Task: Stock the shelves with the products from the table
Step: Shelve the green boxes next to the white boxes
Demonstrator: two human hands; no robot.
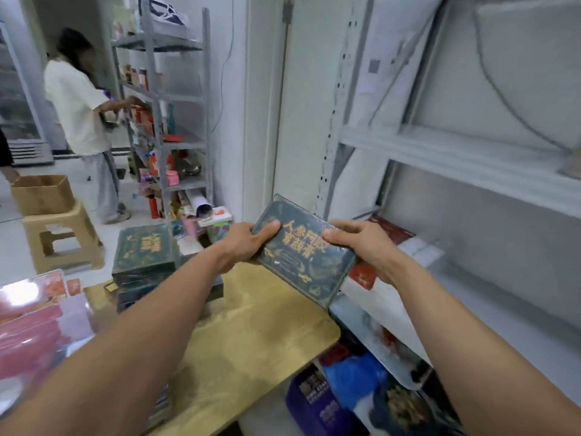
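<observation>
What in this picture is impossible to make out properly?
- Head view: the stack of green boxes on the table is partly hidden by the left forearm; its count is unclear.
- The red box on the shelf is mostly covered by the right hand and the held green box.
- Products on the far rack are too small and blurred.

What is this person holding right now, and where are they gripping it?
A dark green box with gold lettering, held by both hands: the left hand on its left edge, the right hand on its right edge.
</observation>
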